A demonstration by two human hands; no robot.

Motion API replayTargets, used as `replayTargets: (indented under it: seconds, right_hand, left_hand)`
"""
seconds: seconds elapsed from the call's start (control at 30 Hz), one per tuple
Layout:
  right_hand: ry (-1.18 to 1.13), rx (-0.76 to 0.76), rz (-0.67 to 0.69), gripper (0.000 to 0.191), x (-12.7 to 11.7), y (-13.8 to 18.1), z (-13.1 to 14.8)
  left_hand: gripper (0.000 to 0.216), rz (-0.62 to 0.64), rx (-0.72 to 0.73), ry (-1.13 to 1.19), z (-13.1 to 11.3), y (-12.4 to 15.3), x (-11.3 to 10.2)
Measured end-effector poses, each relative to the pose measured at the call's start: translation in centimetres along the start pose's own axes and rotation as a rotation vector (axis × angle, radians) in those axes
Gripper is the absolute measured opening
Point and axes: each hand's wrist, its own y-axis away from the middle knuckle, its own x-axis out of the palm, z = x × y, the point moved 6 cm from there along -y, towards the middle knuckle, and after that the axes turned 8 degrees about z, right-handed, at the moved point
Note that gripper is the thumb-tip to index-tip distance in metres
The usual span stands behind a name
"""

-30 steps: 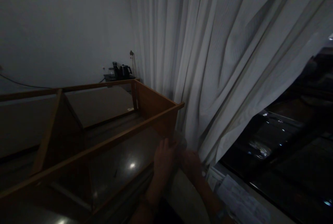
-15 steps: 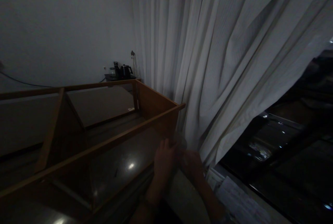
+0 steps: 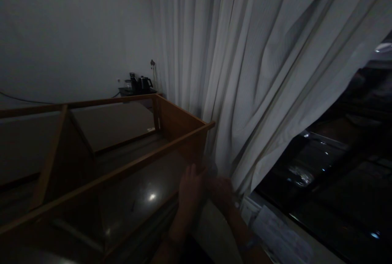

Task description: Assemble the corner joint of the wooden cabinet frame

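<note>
Close beside the near corner of a wooden frame point(image 3: 147, 155), my two hands work near each other in dim light. My left hand point(image 3: 190, 188) has its fingers drawn together and pointing toward a pale, see-through thing point(image 3: 210, 166), which may be thin plastic. My right hand point(image 3: 219, 192) is curled closed against the lower side of that thing. What exactly lies between the fingers is dark and blurred. The frame has upright-edged sides and a divider point(image 3: 50, 153), with a glossy panel point(image 3: 137, 190) on its near side that reflects a light.
A long white curtain point(image 3: 239, 72) hangs just beyond my hands. On the right are a dark window point(image 3: 337, 182) and white folded material point(image 3: 281, 235) on the sill. Behind the frame, a black kettle point(image 3: 143, 82) stands on a small dark table point(image 3: 127, 91).
The view has shifted slightly, so the frame and curtain sit a little farther left. Both hands stay together at the same corner, with only small finger movement.
</note>
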Motion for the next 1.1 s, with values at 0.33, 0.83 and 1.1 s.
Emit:
replayTargets:
  seconds: [0.33,0.83,1.1]
  right_hand:
    - [-0.379,0.463,0.039,0.05,0.0,-0.8,-0.5]
    - [0.124,-0.116,0.057,0.019,-2.7,-1.0,0.2]
    - [0.145,-0.168,0.259,0.016,-1.1,-1.6,-0.1]
  left_hand:
    - [0.037,-0.015,-0.005,-0.019,-0.3,0.2,-0.5]
    - [0.042,0.014,0.0,-0.038,-0.1,0.1,-0.1]
    - [0.044,0.0,0.001,-0.03,-0.1,0.0,0.0]
